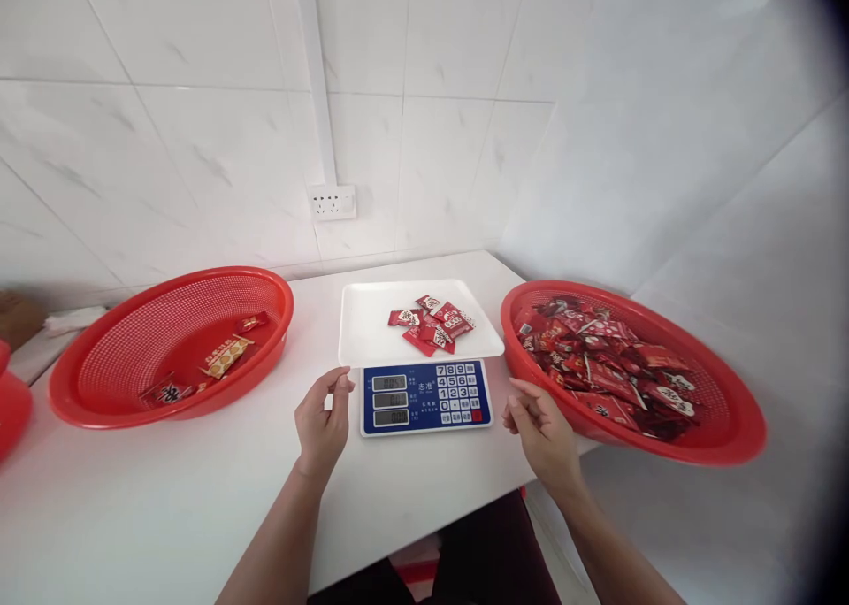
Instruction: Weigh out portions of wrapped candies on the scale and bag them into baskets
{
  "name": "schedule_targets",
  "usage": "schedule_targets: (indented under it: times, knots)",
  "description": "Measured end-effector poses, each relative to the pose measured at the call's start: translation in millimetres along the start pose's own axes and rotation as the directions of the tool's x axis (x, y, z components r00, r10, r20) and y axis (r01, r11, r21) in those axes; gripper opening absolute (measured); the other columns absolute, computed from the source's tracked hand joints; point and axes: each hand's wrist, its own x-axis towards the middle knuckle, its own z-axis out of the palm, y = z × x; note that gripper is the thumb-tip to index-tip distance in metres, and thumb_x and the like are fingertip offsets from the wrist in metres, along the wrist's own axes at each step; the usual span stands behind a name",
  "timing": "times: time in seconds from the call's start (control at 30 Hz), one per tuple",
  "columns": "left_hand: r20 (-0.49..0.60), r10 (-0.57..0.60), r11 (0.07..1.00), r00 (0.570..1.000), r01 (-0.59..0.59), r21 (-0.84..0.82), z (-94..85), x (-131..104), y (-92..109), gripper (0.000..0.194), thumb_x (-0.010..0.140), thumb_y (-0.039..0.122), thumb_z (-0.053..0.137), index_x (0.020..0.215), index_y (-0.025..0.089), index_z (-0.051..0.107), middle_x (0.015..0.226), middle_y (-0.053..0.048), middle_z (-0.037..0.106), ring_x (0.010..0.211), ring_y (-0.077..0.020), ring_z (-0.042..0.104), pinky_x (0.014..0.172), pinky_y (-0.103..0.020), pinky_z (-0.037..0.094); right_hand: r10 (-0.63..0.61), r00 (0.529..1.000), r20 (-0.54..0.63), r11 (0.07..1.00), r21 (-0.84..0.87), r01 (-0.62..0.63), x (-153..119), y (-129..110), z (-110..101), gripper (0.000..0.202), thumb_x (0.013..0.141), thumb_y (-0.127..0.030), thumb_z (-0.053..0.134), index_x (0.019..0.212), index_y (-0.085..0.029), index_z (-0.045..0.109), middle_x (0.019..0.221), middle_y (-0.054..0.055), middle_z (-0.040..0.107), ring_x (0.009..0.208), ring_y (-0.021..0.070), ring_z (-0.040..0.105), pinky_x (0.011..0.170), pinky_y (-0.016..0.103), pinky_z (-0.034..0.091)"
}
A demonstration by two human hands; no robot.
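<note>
A digital scale point(426, 398) with a blue keypad panel sits on the table, its white weighing tray point(364, 326) behind the panel. Several small red snack packets point(438, 324) lie in a loose pile on the tray. Just left of the panel is my left hand point(324, 421), its fingers curled in and the thumb against the index finger, nothing seen in them. My right hand point(542, 430) is between the panel and the right basket, fingers curled with no object showing. The red oval basket point(730, 410) beside it holds a heap of red snack packets point(610, 362).
Another red basket point(126, 357) at the left holds a few packets, one of them yellow point(227, 356). Part of a further red container point(11, 415) shows at the left edge. The white table point(218, 499) meets a tiled wall with a power socket point(333, 202).
</note>
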Motion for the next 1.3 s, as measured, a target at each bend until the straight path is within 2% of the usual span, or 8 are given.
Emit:
schedule_targets:
  times: [0.43, 0.67, 0.73, 0.83, 0.93, 1.07, 1.17, 1.3]
  knots:
    - [0.003, -0.025, 1.0, 1.0, 0.025, 0.005, 2.1, 1.6, -1.4, 0.027, 0.086, 0.038, 0.045, 0.091, 0.017, 0.063, 0.068, -0.001, 0.067, 0.066, -0.0127, 0.066, 0.062, -0.023, 0.051, 0.032, 0.999, 0.002, 0.999, 0.011, -0.032, -1.3, 12.0, 3.8, 0.041, 0.078, -0.048, 0.057, 0.105, -0.017, 0.055, 0.061, -0.001, 0.058, 0.056, 0.0148, 0.055, 0.052, 0.027, 0.046]
    - [0.017, -0.041, 0.999, 0.999, 0.041, 0.006, 2.1, 0.9, -5.3, 0.027, 0.086, 0.039, 0.045, 0.092, 0.018, 0.062, 0.068, -0.001, 0.066, 0.067, -0.0134, 0.066, 0.062, -0.024, 0.051, 0.078, 0.996, -0.044, 0.993, -0.084, -0.082, -0.2, 38.0, 5.1, 0.045, 0.078, -0.053, 0.053, 0.103, -0.016, 0.057, 0.067, 0.001, 0.058, 0.06, 0.0165, 0.054, 0.056, 0.029, 0.045]
    - [0.015, -0.012, 1.0, 1.0, 0.012, 0.021, 3.1, 1.0, -5.8, 0.026, 0.087, 0.038, 0.045, 0.092, 0.019, 0.062, 0.072, -0.002, 0.067, 0.069, -0.0141, 0.065, 0.065, -0.026, 0.052, 0.098, 0.994, -0.05, 0.991, -0.083, -0.102, 0.2, 45.2, 5.4, 0.045, 0.078, -0.054, 0.052, 0.103, -0.017, 0.057, 0.066, 0.0, 0.056, 0.059, 0.0165, 0.053, 0.056, 0.029, 0.044]
    - [0.039, 0.124, 0.99, 0.992, -0.126, 0.068, 7.0, 2.0, 0.4, 0.025, 0.087, 0.036, 0.047, 0.098, 0.019, 0.06, 0.09, -0.007, 0.068, 0.087, -0.0178, 0.064, 0.077, -0.033, 0.053, 0.124, 0.991, -0.05, 0.991, -0.037, -0.126, 1.4, 49.7, 5.9, 0.045, 0.078, -0.055, 0.051, 0.103, -0.018, 0.057, 0.062, -0.002, 0.054, 0.055, 0.0161, 0.052, 0.054, 0.029, 0.043]
    - [0.202, 0.276, 0.949, 0.94, -0.299, 0.096, 17.2, 5.9, 17.7, 0.032, 0.087, 0.035, 0.048, 0.114, 0.02, 0.055, 0.116, -0.011, 0.06, 0.112, -0.0229, 0.054, 0.092, -0.041, 0.048, 0.126, 0.992, -0.026, 0.992, 0.007, -0.126, 3.0, 49.0, 6.1, 0.046, 0.077, -0.056, 0.053, 0.102, -0.018, 0.058, 0.061, -0.002, 0.054, 0.055, 0.0165, 0.052, 0.053, 0.029, 0.043]
    - [0.49, 0.365, 0.89, 0.791, -0.452, 0.066, 46.9, 22.8, 48.8, 0.044, 0.088, 0.042, 0.044, 0.127, 0.023, 0.046, 0.138, -0.01, 0.043, 0.134, -0.0259, 0.03, 0.105, -0.046, 0.036, 0.125, 0.992, 0.0, 0.991, 0.043, -0.125, 3.5, 47.3, 5.4, 0.046, 0.076, -0.056, 0.053, 0.101, -0.018, 0.058, 0.061, -0.002, 0.054, 0.056, 0.0167, 0.052, 0.053, 0.029, 0.044]
    - [0.641, 0.33, 0.864, 0.693, -0.496, 0.091, 81.2, 45.4, 67.7, 0.051, 0.089, 0.048, 0.038, 0.133, 0.022, 0.042, 0.145, -0.01, 0.035, 0.139, -0.0278, 0.016, 0.11, -0.05, 0.026, 0.135, 0.991, 0.019, 0.988, 0.074, -0.136, 2.1, 47.1, 3.6, 0.048, 0.076, -0.057, 0.053, 0.102, -0.017, 0.057, 0.062, -0.002, 0.054, 0.054, 0.0159, 0.05, 0.052, 0.029, 0.044]
    - [0.79, 0.177, 0.85, 0.587, -0.495, 0.178, 128.7, 74.5, 79.8, 0.053, 0.09, 0.053, 0.03, 0.136, 0.028, 0.039, 0.149, -0.007, 0.03, 0.14, -0.0312, 0.01, 0.11, -0.057, 0.017, 0.138, 0.99, 0.031, 0.982, 0.125, -0.141, -0.3, 49.7, 0.2, 0.047, 0.076, -0.057, 0.053, 0.101, -0.018, 0.058, 0.062, -0.002, 0.054, 0.053, 0.0153, 0.05, 0.05, 0.028, 0.044]
